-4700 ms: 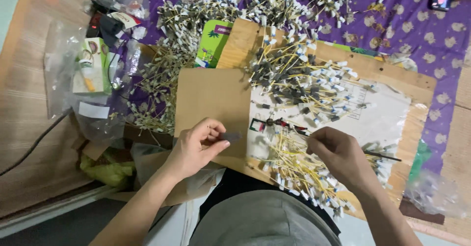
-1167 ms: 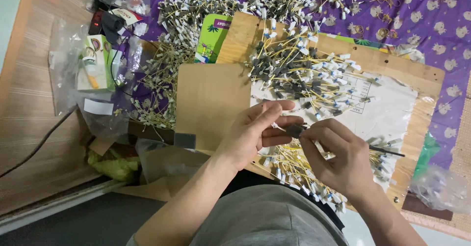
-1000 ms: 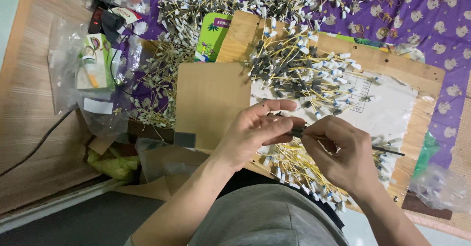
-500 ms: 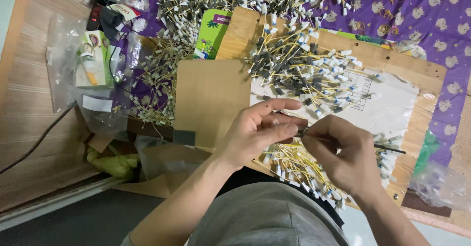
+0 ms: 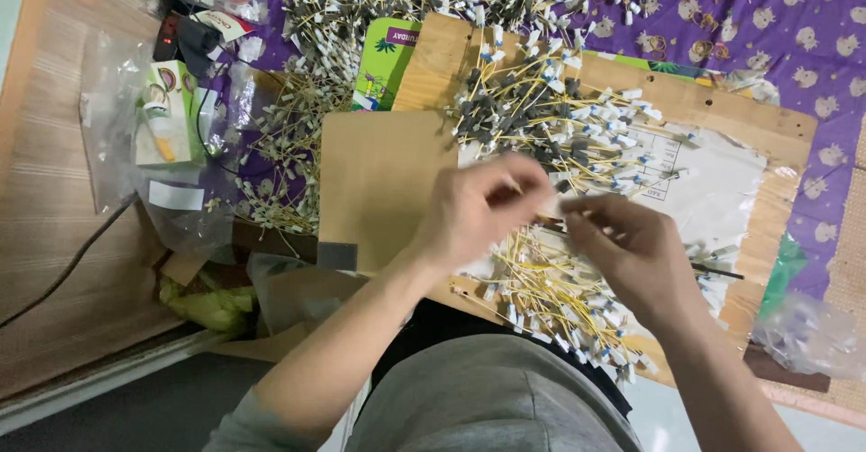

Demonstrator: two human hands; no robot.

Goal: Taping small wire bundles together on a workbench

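My left hand [image 5: 483,208] and my right hand [image 5: 631,244] meet over a wooden board [image 5: 776,136], fingertips almost touching, both blurred by motion. Between the fingertips is something small and thin, likely one yellow wire with white ends, but it is too blurred to be sure. A pile of yellow wires [image 5: 541,294] lies just below the hands. A bigger heap of wires with dark and white ends [image 5: 550,118] lies just beyond them. A thin dark rod [image 5: 717,272] sticks out from under my right hand. A brown cardboard sheet [image 5: 379,177] lies left of my left hand.
More wire bundles [image 5: 334,28] spread over a purple patterned cloth [image 5: 794,46]. A green booklet [image 5: 383,59] lies at the board's far left corner. Clear plastic bags with a small green-and-white box [image 5: 167,123] and a black plug [image 5: 185,32] lie on the left.
My hands have stayed together over the board, fingers working. The view has shifted slightly and the hands are now more blurred. Much earlier, the left hand was over the cardboard sheet.
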